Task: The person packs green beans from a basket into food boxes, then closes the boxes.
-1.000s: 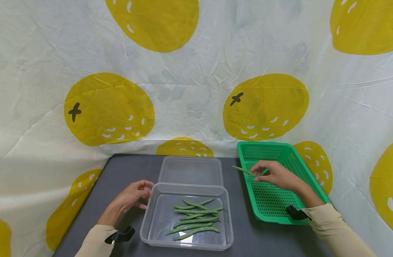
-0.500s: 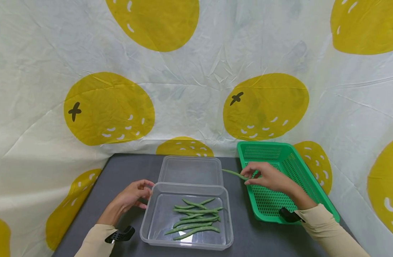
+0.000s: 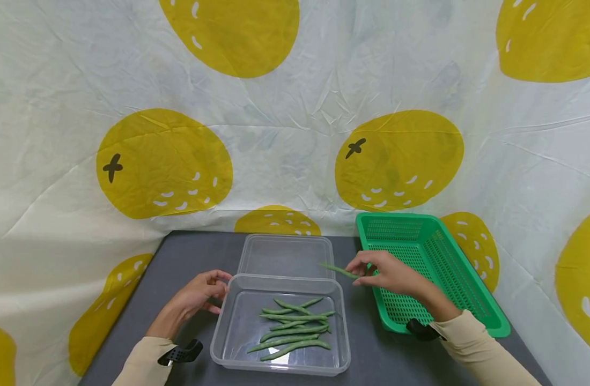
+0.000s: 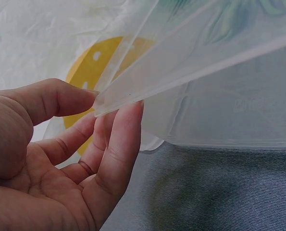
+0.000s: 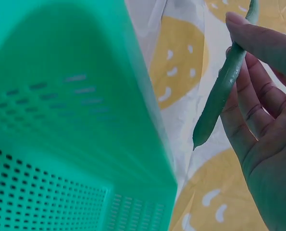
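Observation:
Between thumb and fingers my right hand [image 3: 386, 272] pinches a green bean [image 3: 339, 269], held over the gap between the basket and the clear container, its tip pointing left. The right wrist view shows the bean [image 5: 219, 94] slanting across the fingertips. My left hand [image 3: 202, 294] pinches the rim at the left side of the clear plastic container [image 3: 280, 370]; up close, thumb and fingers of that hand [image 4: 80, 144] meet at the rim [image 4: 133, 84]. Several green beans [image 3: 295, 331] lie crosswise in the container, mostly toward its right half.
A green perforated basket [image 3: 469, 300] stands on the right, partly under my right forearm. Behind the container lies a flat clear lid [image 3: 287, 254]. The dark grey table [image 3: 198, 249] ends at a hanging cloth [image 3: 285, 161] printed with yellow fruit.
My right hand has moved left and slightly nearer with the green bean, from over the basket to its left edge. The left hand and the container have stayed put.

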`<state>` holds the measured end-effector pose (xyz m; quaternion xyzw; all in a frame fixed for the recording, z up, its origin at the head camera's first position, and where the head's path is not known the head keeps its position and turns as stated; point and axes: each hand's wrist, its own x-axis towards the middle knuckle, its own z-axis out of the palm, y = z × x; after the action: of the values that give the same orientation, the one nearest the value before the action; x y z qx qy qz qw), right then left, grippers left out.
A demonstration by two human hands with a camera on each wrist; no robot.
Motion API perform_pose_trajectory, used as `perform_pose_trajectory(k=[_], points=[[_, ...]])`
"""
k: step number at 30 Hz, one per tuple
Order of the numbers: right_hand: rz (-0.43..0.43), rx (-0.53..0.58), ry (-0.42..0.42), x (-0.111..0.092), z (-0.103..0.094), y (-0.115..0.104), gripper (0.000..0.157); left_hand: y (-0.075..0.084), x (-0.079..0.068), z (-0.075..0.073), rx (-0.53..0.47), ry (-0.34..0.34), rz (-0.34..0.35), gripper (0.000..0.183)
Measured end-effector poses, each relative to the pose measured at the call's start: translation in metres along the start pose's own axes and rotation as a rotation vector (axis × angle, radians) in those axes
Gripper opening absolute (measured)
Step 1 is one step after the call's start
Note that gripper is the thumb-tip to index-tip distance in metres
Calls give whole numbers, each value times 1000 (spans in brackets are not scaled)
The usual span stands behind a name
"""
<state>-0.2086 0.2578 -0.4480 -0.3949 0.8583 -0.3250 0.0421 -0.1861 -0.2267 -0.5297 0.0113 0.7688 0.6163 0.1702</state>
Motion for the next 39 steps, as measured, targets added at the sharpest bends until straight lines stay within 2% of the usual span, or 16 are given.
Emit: perform_pose_trajectory(k=[6,14,32,39], points=[[-50,36,-27,6,9,-7,24,0,0,0,-1,-3,3,46],[-48,62,-69,12,22,-12,25,-1,-1,0,-1,-3,1,46],[-111,143,-139,30,47,-26,24,0,-1,-1,-2,-20,10,47],[-152,143,-166,37,59,-30,25,-1,0,-2,-8,-21,12,47]])
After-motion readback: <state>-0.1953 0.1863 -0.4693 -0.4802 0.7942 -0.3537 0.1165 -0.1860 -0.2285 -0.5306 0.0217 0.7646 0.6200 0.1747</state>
